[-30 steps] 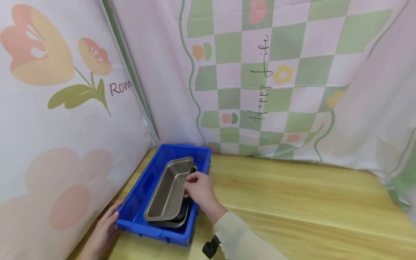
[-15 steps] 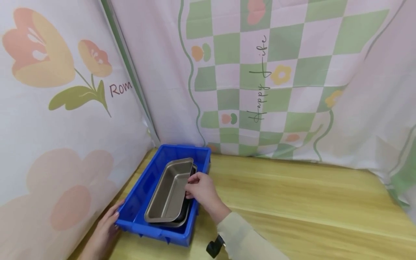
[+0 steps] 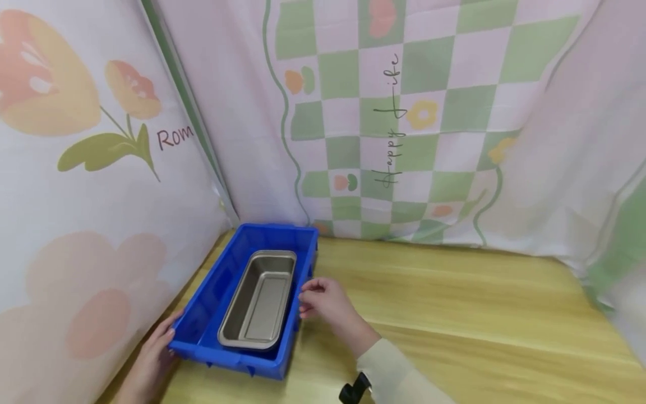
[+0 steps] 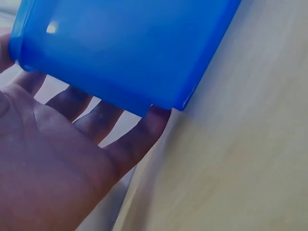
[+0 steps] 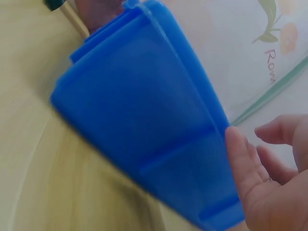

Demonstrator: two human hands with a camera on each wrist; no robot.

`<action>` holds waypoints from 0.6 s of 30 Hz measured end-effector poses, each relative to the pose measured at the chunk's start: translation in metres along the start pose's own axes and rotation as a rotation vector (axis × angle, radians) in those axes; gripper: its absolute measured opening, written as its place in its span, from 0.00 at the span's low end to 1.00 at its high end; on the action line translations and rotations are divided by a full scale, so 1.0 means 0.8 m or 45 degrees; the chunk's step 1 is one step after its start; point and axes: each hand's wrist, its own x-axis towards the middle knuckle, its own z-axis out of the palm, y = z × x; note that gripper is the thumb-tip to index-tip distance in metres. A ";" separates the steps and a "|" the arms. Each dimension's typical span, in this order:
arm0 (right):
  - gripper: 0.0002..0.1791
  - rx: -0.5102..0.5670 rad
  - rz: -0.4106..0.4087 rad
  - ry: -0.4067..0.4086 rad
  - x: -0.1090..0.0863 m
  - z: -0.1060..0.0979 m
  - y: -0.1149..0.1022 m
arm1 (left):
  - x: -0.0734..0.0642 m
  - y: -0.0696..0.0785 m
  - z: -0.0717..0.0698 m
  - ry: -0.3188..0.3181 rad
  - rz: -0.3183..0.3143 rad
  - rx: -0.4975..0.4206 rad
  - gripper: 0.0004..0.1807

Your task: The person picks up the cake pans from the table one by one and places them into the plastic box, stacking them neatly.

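Note:
A blue plastic bin (image 3: 199, 349) stands on the table, and inside it lies a grey-brown metal loaf pan (image 3: 264, 308), sitting level with its hollow facing up. My left hand (image 3: 150, 356) holds the bin's near left corner; in the left wrist view the fingers (image 4: 137, 139) run along the bin's outer wall. Just outside the right side of the bin is my right hand (image 3: 330, 306), fingers loosely bent and nothing between them. In the right wrist view, its fingertips (image 5: 236, 139) are right at the bin's rim. What lies beneath the loaf pan is hidden.
The wooden table (image 3: 454, 314) extends to the right of the bin. A patterned cloth (image 3: 368, 140) hangs behind it, and another flowered cloth (image 3: 65, 196) closes off the left side, near my left hand.
The loaf pan, tilted earlier over a dark piece and another pan rim, now lies flat and covers them. My right hand has let go and moved right, out of the bin. The left hand keeps its hold.

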 end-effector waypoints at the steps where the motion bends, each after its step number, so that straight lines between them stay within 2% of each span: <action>1: 0.14 -0.011 0.002 -0.010 -0.002 -0.005 0.001 | 0.000 0.003 0.000 0.025 0.001 0.022 0.24; 3: 0.14 -0.031 0.009 -0.023 -0.007 -0.019 0.004 | 0.002 0.011 0.002 0.113 -0.018 0.178 0.23; 8: 0.16 -0.064 0.010 -0.036 -0.024 -0.063 -0.005 | 0.014 0.038 0.018 0.338 -0.073 0.867 0.22; 10: 0.17 -0.082 -0.006 -0.038 -0.031 -0.084 -0.013 | 0.023 0.047 0.027 0.376 -0.037 1.047 0.20; 12: 0.17 -0.105 -0.027 -0.032 -0.038 -0.105 -0.021 | 0.032 0.057 0.036 0.389 0.053 1.122 0.19; 15: 0.17 -0.155 -0.033 -0.017 -0.049 -0.136 -0.033 | 0.045 0.074 0.052 0.370 0.241 1.165 0.16; 18: 0.17 -0.207 -0.029 0.011 -0.062 -0.165 -0.047 | 0.058 0.093 0.072 0.282 0.427 1.163 0.15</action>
